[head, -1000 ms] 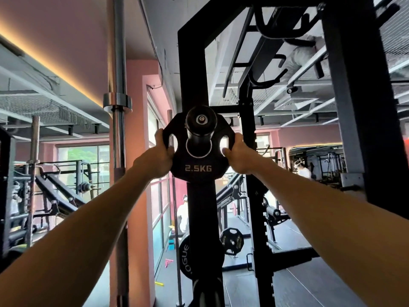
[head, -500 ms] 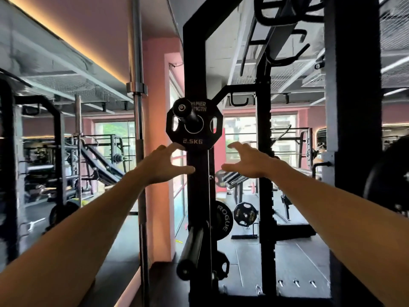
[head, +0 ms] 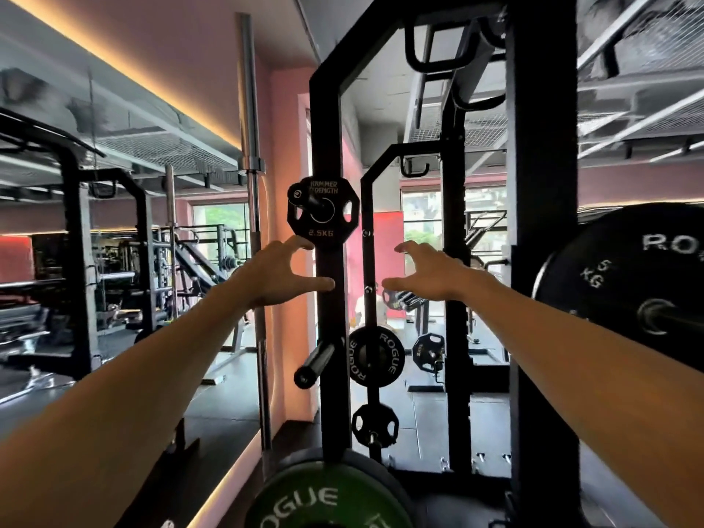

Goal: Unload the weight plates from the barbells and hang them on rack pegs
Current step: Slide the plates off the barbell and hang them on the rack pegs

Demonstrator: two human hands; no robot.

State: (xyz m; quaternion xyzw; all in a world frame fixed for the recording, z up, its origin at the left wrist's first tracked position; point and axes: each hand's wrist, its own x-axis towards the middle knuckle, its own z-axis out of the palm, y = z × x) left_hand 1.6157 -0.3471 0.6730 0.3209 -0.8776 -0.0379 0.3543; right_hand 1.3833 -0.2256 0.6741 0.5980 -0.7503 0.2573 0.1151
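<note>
Now between plates: left hand (head: 280, 274) and right hand (head: 426, 274) both spread wide, fingers straight, gripping nothing, held just below the 2.5KG plate (head: 323, 214). Hung already on the top peg (head: 304, 198) of the rack upright (head: 327, 146). Free peg (head: 315, 363) lower down. Next, probably, a turn right to the 5 KG plate (head: 624, 283), seemingly on a barbell, calling for a 2-handed pull off the sleeve.

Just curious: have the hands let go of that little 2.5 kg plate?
Yes. Both hands, left hand and right hand, now hang open below the 2.5 kg plate on its peg.
</note>
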